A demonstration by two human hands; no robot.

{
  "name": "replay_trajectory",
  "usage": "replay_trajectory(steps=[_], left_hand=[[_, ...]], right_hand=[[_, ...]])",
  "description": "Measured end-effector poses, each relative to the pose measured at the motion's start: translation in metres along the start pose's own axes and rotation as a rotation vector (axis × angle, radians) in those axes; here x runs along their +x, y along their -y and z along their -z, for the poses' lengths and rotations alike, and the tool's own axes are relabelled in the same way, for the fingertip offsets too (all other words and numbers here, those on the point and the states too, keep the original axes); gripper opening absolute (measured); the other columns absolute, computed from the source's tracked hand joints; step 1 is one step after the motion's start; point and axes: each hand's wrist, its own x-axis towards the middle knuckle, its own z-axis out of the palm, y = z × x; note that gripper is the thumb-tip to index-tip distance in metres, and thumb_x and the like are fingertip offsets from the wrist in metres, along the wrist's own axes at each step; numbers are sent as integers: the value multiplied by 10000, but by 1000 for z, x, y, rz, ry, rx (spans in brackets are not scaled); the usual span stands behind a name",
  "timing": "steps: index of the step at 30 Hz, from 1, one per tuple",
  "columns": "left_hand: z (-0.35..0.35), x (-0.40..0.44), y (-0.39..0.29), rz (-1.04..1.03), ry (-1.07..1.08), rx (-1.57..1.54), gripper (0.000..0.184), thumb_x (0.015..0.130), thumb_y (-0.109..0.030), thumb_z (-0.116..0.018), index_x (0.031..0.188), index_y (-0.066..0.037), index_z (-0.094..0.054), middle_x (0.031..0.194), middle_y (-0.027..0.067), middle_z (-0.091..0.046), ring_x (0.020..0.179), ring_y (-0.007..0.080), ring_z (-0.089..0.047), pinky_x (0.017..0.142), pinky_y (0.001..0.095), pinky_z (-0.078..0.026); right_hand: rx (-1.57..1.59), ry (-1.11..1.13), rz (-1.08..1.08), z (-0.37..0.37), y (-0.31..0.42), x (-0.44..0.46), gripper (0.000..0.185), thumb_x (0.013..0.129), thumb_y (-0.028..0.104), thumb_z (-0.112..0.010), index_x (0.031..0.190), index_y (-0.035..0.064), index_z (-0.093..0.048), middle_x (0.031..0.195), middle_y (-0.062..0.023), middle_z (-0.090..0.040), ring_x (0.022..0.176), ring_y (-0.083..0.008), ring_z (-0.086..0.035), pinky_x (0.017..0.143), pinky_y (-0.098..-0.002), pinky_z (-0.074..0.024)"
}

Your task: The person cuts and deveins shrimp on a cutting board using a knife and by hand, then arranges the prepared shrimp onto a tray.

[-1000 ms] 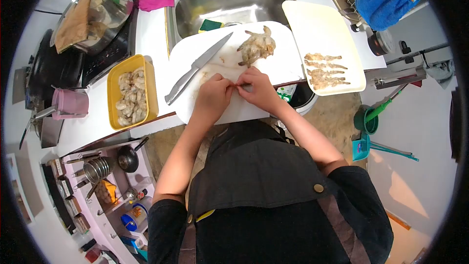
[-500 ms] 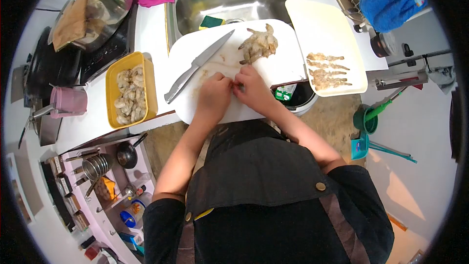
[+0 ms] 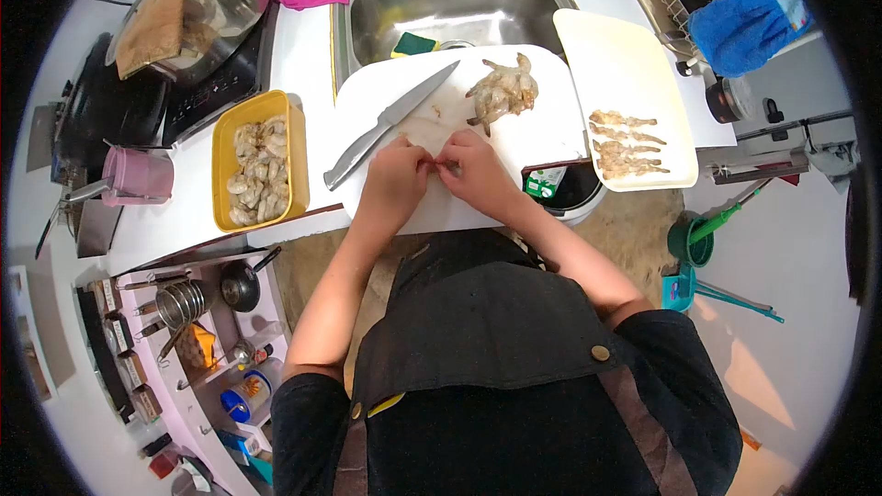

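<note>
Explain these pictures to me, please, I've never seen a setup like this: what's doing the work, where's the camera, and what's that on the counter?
There's no machine here, just a person's bare left hand and right hand. Every picture comes from one camera worn on that person's head, looking forward and down.

On the white counter, a rounded white cutting board bears a long silver-grey knife and a pile of greyish shrimp. To its left, a deep yellow rectangular tub holds more shrimp; to its right, a flat cream tray bears a few laid out straight.

The fingertips meet above the board, perhaps around something small, but too hidden to name.
</note>
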Motion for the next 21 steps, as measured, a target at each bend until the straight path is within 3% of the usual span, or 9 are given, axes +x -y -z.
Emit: replay_trajectory(steps=[3,9,12,15,21], left_hand=[[-6,-5,-1,-24,-51,-23,87,783,-31,-613,821,3,-683,879,173,-623,772,372,-609,708,437,-497],[-7,-3,8,-102,-43,56,96,799,-43,-618,854,-1,-684,893,164,-626,783,361,-618,704,425,-503],[12,2,16,-141,65,-128,124,786,-49,-647,891,-1,-692,869,156,-638,778,339,-631,696,398,-511],[23,0,19,9,51,-128,201,776,-67,-689,975,-48,-717,867,139,-655,735,290,-642,718,346,-520],[22,-2,20,12,19,-73,161,764,-57,-684,916,-29,-726,807,136,-645,713,272,-641,683,349,-514]], right_hand=[[-32,42,8,-2,1,-1,116,709,28,-625,822,5,-623,888,-149,-566,921,-340,-533,832,-429,-456],[-123,-17,56,-8,6,4,79,712,-5,-641,760,16,-581,859,-117,-561,891,-319,-537,770,-401,-467],[-127,60,41,-3,6,9,72,723,21,-651,753,14,-587,849,-122,-564,888,-324,-539,777,-402,-469],[-57,8,30,0,13,14,71,729,37,-661,747,12,-597,826,-128,-568,874,-327,-544,771,-403,-470],[-107,34,38,-20,12,21,48,733,33,-656,742,19,-611,801,-125,-572,849,-323,-547,744,-409,-470]])
